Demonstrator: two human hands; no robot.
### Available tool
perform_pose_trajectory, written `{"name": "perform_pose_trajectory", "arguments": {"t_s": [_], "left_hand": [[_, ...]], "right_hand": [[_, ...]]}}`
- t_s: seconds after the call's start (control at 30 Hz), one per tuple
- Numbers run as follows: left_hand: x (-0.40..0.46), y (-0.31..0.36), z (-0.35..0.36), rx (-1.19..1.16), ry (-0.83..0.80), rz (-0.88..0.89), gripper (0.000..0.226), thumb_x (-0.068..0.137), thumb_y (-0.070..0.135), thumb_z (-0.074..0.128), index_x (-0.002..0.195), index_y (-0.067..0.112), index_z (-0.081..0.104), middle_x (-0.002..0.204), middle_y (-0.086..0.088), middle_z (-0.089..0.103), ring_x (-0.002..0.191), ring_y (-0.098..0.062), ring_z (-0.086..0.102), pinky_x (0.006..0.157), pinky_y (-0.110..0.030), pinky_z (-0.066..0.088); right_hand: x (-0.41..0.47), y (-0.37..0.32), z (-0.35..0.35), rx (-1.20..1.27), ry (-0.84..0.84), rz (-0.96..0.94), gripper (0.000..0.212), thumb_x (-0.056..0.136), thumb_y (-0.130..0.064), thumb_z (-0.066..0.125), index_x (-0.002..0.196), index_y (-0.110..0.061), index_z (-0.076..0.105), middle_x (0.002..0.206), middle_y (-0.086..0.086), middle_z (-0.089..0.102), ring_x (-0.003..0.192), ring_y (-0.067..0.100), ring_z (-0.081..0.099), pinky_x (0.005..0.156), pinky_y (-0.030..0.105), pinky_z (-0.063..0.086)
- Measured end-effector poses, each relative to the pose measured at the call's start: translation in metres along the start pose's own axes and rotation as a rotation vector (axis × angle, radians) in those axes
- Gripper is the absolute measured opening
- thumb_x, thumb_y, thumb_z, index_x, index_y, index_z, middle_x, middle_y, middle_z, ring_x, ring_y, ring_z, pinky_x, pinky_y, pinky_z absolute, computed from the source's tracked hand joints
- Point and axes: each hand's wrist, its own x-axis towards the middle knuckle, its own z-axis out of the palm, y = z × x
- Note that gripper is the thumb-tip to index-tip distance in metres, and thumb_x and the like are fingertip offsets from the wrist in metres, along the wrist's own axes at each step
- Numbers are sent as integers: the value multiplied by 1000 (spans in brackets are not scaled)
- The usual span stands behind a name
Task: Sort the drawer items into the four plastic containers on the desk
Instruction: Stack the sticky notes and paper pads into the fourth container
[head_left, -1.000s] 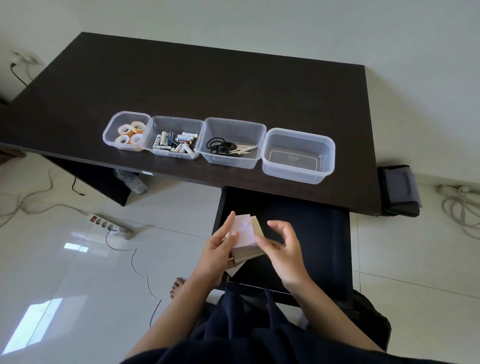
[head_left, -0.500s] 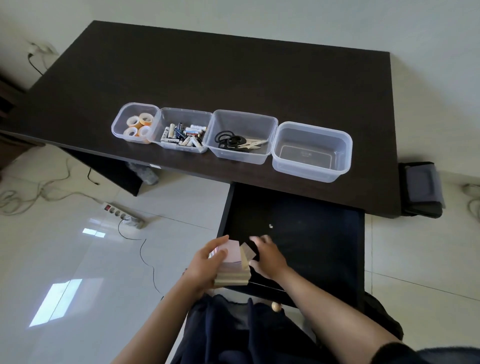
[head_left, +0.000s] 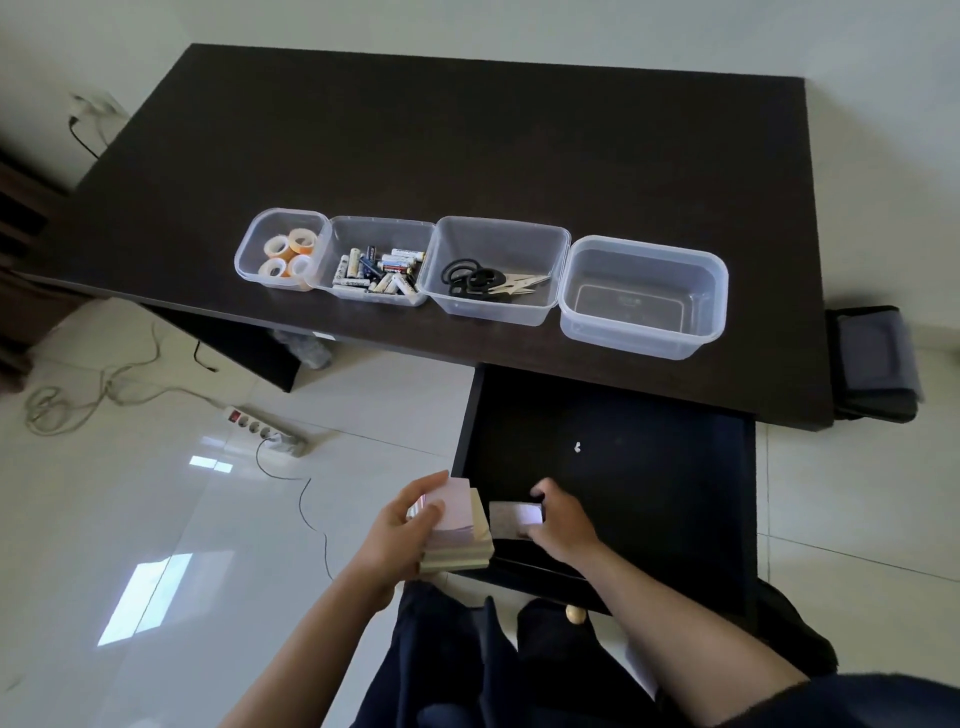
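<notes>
My left hand (head_left: 402, 530) grips a stack of sticky-note pads (head_left: 462, 530), pink on top and beige below, at the open drawer's (head_left: 649, 483) front left corner. My right hand (head_left: 561, 519) reaches into the drawer and pinches another small pad (head_left: 511, 518) lying beside the stack. Four clear plastic containers stand in a row on the dark desk (head_left: 467, 140): one with tape rolls (head_left: 283, 249), one with batteries (head_left: 379, 267), one with scissors (head_left: 493, 280), and an empty one (head_left: 644, 296) at the right.
A tiny white scrap (head_left: 577, 446) lies on the drawer floor. A power strip (head_left: 265, 428) and cables lie on the tiled floor at left. A dark bag (head_left: 875, 364) sits right of the desk. The drawer's knob (head_left: 575, 614) shows above my lap.
Both hands dropped from above the drawer to its front edge. My right hand left the stack and took hold of a separate pad in the drawer. The camera tilted down.
</notes>
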Motion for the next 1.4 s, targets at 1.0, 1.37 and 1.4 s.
{"name": "perform_pose_trajectory", "arguments": {"t_s": [1.0,1.37,1.4], "left_hand": [[-3,38,73,-42,-242,398,42,93,40,44,128,62,35,140,4,52,123,-15,54,105,-40,45],[-10,76,81,30,-319,528,45,98,33,40,134,57,25,144,34,29,140,-2,29,117,-36,27],[-10,80,82,47,-328,545,46,100,31,37,135,55,19,145,35,24,141,1,23,118,-32,24]], "right_hand": [[-107,-66,-90,446,502,-531,33,82,-39,67,110,-24,65,122,-6,54,117,3,51,95,18,46],[-100,-81,-115,704,268,-212,72,91,-41,57,149,-34,15,150,-3,32,130,9,40,107,28,37],[-101,-85,-119,687,243,-212,74,92,-40,54,150,-30,9,151,-3,30,131,9,39,106,25,35]]}}
